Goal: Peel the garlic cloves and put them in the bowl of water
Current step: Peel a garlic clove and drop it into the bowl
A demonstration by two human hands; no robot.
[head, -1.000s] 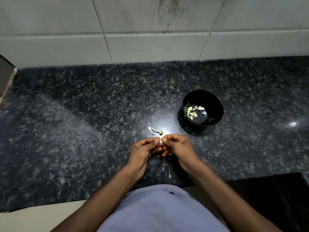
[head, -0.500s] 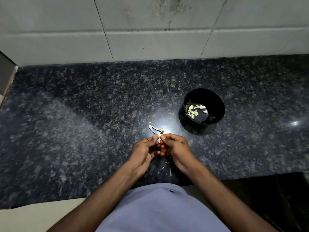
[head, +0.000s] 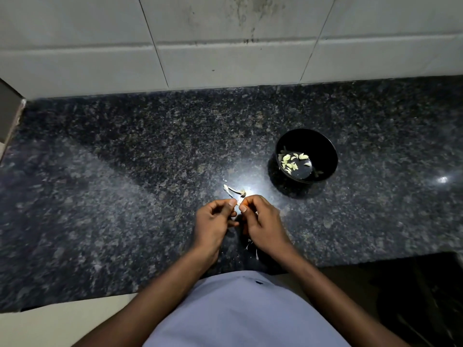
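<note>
A single head-worn view looks steeply down, close over the countertop [head: 125,196], toward the tiled wall [head: 225,58].

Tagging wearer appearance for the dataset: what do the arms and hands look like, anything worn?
Both forearms are bare, no sleeves in view. No gloves, rings, watch or bands show on the left hand or right hand. Short fingernails. A pale lavender garment covers the torso.

A dark speckled granite countertop [head: 125,171] fills most of the view, polished enough to carry a bright glare patch [head: 244,180] near its middle and a smaller glint [head: 442,179] at the right. Behind it rises a wall of large pale tiles [head: 225,58], stained with dark streaks near the top. A light lavender-blue garment [head: 245,314] fills the bottom edge.
</note>
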